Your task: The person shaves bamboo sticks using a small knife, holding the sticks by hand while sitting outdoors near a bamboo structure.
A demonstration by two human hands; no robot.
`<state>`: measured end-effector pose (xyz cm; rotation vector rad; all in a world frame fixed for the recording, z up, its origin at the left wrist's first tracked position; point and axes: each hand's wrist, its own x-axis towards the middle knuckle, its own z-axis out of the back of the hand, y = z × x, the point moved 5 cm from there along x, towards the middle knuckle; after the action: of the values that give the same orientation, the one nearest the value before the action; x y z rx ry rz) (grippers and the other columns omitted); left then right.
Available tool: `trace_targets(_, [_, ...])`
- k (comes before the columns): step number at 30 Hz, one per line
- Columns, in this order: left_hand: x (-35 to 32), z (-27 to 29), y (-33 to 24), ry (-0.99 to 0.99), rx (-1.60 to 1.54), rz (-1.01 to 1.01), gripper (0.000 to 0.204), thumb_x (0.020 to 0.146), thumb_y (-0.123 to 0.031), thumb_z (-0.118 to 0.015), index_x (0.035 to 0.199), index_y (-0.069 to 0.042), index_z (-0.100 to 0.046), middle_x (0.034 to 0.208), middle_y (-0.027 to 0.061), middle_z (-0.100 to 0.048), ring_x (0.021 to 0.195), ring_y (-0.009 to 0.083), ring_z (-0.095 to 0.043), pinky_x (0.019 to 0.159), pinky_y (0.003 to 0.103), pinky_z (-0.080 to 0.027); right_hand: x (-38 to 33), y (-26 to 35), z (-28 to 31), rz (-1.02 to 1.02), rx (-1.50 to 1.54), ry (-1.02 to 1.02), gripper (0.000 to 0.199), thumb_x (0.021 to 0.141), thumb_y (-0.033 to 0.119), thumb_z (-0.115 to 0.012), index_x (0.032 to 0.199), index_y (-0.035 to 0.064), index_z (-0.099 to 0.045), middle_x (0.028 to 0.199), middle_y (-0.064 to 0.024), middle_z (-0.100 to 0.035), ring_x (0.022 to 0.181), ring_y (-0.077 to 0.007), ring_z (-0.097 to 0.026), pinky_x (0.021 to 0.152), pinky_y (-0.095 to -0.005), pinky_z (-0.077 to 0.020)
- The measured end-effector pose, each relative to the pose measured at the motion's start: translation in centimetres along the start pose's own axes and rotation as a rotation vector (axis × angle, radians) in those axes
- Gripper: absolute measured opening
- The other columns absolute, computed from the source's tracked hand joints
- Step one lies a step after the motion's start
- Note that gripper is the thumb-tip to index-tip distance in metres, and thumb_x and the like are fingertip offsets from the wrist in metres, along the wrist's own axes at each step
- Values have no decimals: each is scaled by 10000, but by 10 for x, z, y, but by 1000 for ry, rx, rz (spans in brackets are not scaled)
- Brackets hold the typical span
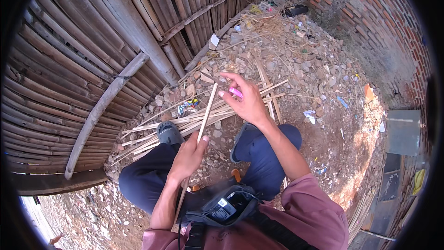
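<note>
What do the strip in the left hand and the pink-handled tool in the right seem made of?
The strip looks like unpainted bamboo or wood: pale, matte, straight. The pink handle is probably smooth plastic, by its bright colour. The thin, dark blade seems dull metal, though I cannot be sure.

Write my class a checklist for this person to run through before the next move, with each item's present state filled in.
1. Strip gripped: ok; the left hand is closed around the pale strip.
2. Knife gripped: ok; the right hand holds the pink-handled knife.
3. Left hand away from the blade: ok; it grips well below the strip's upper end, near which the blade is.
4. Blade touching strip: cannot tell from this angle.
5. Hands gloved: not ok; both are bare.
6. Ground tidy: not ok; rubble and loose strips lie about.
</note>
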<state>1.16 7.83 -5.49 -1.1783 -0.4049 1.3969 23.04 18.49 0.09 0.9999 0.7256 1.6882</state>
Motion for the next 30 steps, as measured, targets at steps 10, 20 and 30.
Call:
trace_targets(10, [2,15,4,-201,-194,-2,419,1125,-391,-501,1092,11,-611,775,96,-606,717,196,-557,678,398,-465,-21,24,-46,196,45,180,178,1009,189,-691,1107,52,-633,1007,-121,-743,900,-312,-750,758,-415,-574])
trace_targets(20, [5,15,10,-240,-295,-20,505,1160,-427,-385,969,-4,-585,737,53,-534,682,160,-484,635,357,-416,-30,27,-57,287,-34,183,159,986,198,-724,1023,59,-657,937,-84,-720,783,-286,-729,649,-403,-552])
trace_targets(30, [-1,14,-5,-338,-142,-40,500,1163,-395,-378,978,17,-593,691,97,-544,634,224,-508,624,417,-439,-21,27,-46,307,-143,25,144,979,199,-737,939,71,-685,873,-62,-707,689,-275,-709,579,-398,-526])
